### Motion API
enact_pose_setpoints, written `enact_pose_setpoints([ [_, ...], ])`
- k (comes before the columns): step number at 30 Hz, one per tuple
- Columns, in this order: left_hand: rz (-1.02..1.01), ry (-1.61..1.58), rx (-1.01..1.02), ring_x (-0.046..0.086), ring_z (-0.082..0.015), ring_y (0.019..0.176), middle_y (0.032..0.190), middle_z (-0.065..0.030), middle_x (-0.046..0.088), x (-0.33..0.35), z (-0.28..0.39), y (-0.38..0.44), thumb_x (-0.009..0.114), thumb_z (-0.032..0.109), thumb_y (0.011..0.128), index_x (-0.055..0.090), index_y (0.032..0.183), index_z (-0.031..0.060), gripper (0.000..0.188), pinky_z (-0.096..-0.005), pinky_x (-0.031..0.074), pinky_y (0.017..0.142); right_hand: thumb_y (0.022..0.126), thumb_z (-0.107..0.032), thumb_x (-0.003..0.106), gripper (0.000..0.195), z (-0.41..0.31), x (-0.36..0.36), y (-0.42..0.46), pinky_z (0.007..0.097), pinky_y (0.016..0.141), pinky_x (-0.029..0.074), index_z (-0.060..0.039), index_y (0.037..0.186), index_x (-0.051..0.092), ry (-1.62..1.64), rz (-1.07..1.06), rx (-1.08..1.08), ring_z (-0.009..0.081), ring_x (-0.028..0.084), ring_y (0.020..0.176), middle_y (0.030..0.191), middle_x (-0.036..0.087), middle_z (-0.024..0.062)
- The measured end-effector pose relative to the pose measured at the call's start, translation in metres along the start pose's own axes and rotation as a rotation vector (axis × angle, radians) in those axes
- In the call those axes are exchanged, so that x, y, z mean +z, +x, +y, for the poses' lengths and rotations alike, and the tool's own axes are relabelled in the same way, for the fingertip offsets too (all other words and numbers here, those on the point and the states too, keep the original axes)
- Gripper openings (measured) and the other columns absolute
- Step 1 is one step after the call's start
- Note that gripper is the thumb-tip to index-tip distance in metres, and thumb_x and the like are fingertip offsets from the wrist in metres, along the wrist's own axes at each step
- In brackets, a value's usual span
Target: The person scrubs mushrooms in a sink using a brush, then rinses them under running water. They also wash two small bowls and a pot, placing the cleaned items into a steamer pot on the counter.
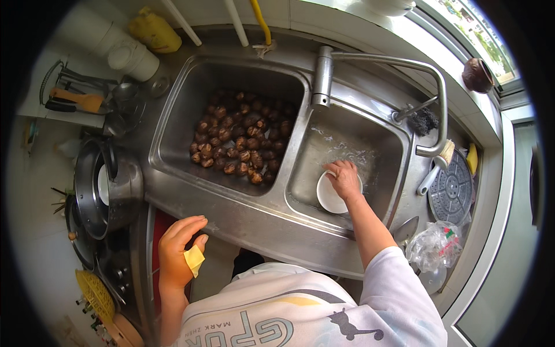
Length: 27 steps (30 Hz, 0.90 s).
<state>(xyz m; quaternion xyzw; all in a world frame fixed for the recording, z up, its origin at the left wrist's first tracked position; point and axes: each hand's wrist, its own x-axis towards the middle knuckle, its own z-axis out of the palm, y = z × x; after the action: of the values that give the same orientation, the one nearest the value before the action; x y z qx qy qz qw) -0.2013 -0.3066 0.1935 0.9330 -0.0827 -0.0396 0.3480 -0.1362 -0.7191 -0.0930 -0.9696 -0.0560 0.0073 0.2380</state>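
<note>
My right hand (pixel 344 177) reaches into the right basin (pixel 303 191) of the steel sink, over a round white bowl or dish (pixel 333 196); whether its fingers grip the rim I cannot tell. Water ripples around them. My left hand (pixel 182 247) hovers in front of the counter edge, fingers slightly bent and holding nothing; a yellow patch (pixel 194 260) is stuck near its thumb. Many brown, round, partly scraped taro-like tubers or nuts (pixel 243 139) lie in the left basin (pixel 173 139).
A steel faucet (pixel 323 78) curves over the right basin. To the right are a brush (pixel 437 167), a perforated grey disc (pixel 451 191) and a clear plastic bag (pixel 435 245). A large pot (pixel 125 191) and utensils (pixel 82 99) stand left; a yellow bottle (pixel 154 31) is behind.
</note>
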Motion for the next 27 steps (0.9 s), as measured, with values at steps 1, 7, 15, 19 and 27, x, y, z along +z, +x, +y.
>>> enact_pose_setpoints([
  [1,-0.001,-0.001,-0.007,0.073,-0.0348,0.106,0.116,-0.0166,0.076,-0.001,-0.001,-0.001,0.077,0.004,0.084,0.076,0.113,0.0006,0.029,-0.0399,0.057,0.093,0.086,-0.019,0.078,0.024,0.001,0.001,-0.001,0.0482,0.103,0.044,-0.0214,0.11,0.078,0.013,-0.08,0.009,0.0276,0.065,0.107,0.107,0.074,0.0005],
  [7,0.01,-0.005,-0.039,0.072,-0.035,0.106,0.116,-0.0167,0.076,0.0,-0.007,-0.005,0.077,0.006,0.085,0.076,0.113,0.0004,0.029,-0.04,0.057,0.093,0.091,-0.025,0.075,0.014,0.005,0.007,0.004,0.0443,0.09,0.053,-0.0179,0.102,0.08,0.179,0.001,0.099,0.0311,0.068,0.101,0.103,0.074,0.0033],
  [15,-0.003,-0.017,-0.035,0.072,-0.034,0.106,0.116,-0.0161,0.075,0.005,-0.005,0.0,0.077,0.001,0.083,0.076,0.113,0.0008,0.031,-0.0395,0.056,0.093,0.094,-0.026,0.073,0.017,0.004,0.018,0.005,0.0426,0.09,0.057,-0.0172,0.105,0.081,0.297,0.014,0.3,0.0338,0.071,0.104,0.107,0.076,0.0081],
  [19,-0.028,-0.012,-0.02,0.072,-0.0336,0.107,0.116,-0.0158,0.076,0.009,0.002,0.006,0.077,0.001,0.082,0.076,0.113,0.0009,0.031,-0.0392,0.056,0.094,0.094,-0.024,0.069,0.022,0.01,0.01,0.003,0.0417,0.09,0.058,-0.0146,0.11,0.081,0.366,-0.004,0.383,0.0355,0.073,0.102,0.11,0.077,0.013],
  [27,-0.022,-0.031,-0.03,0.072,-0.0347,0.107,0.117,-0.0163,0.076,0.011,-0.002,0.002,0.078,0.003,0.083,0.076,0.113,0.001,0.03,-0.0398,0.056,0.095,0.09,-0.013,0.059,0.03,0.01,0.008,0.009,0.0418,0.088,0.058,-0.0085,0.112,0.079,0.505,-0.026,0.49,0.0362,0.075,0.096,0.102,0.077,0.0193],
])
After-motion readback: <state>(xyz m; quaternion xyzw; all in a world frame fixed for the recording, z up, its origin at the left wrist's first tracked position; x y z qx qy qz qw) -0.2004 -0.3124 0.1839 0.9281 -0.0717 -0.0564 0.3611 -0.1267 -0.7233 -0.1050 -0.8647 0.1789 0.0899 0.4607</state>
